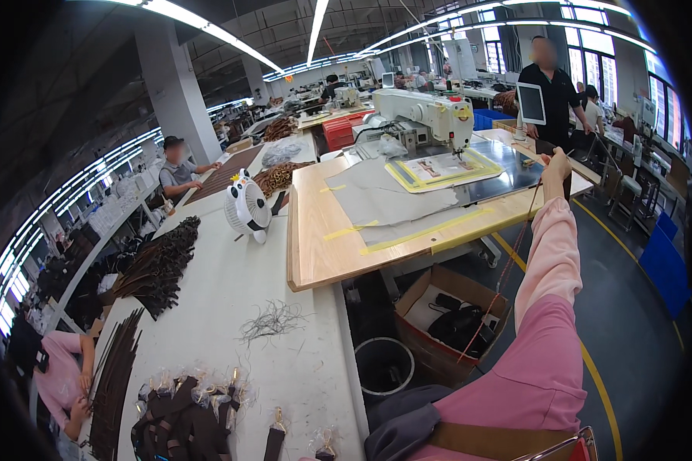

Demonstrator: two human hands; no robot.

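While the right hand (555,163) stretches out in a pink sleeve, its grip is pinched on a thin reddish cord (507,265) that runs down toward the cardboard box (455,319) beside the wooden desk (323,246). No left hand shows.

An industrial sewing machine (419,115) stands on a wooden work table (315,246), with a yellow-framed template (442,169) under its head and grey fabric (377,196) spread beside it. A small white desk fan (247,206) sits on the long white table (231,307), near piles of dark leather straps (158,265). On the floor stand an open cardboard box (450,319) and a round bin (384,366).
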